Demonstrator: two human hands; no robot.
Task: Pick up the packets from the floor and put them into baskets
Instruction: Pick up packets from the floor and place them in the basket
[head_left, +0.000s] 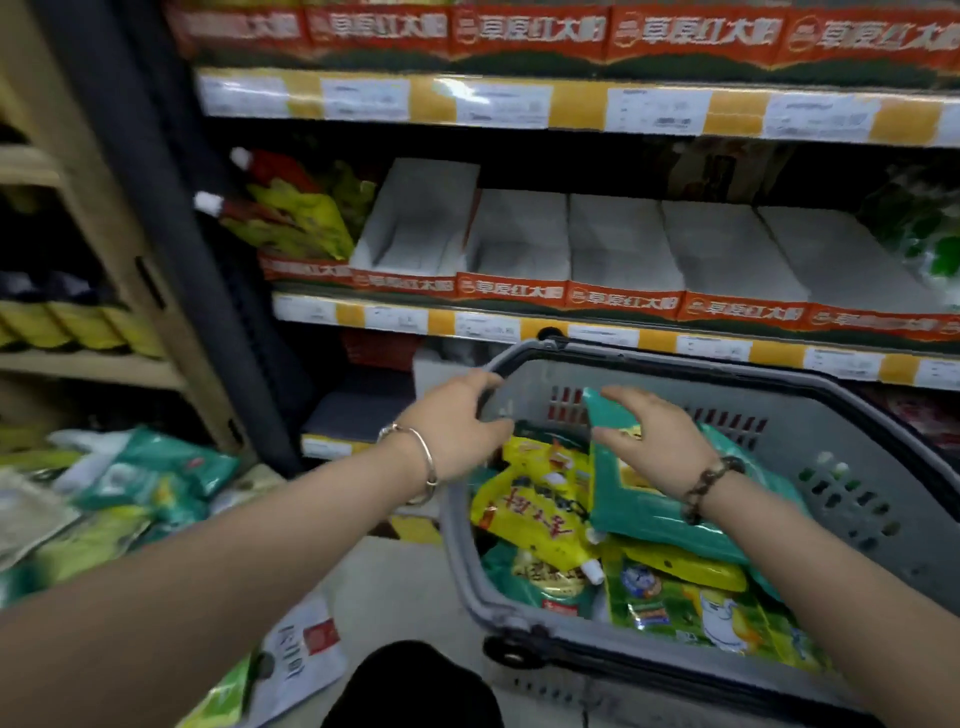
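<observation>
A grey plastic basket (852, 467) stands on the floor at the right, filled with several packets. My right hand (652, 439) lies on a teal packet (639, 512) on top of the pile, thumb under its left edge and fingers over its top. A yellow spouted pouch (530, 512) lies to the left of it inside the basket. My left hand (460, 423) hovers over the basket's left rim, fingers loosely spread, holding nothing. More green and yellow packets (140, 478) lie heaped on the floor at the left. A white packet (301, 660) lies on the floor near my knee.
Store shelves (571, 325) with price tags and orange-fronted white boxes rise right behind the basket. A dark upright post (171, 208) and a wooden shelf unit (104, 364) stand at the left. Bare floor (395, 587) shows between the pile and the basket.
</observation>
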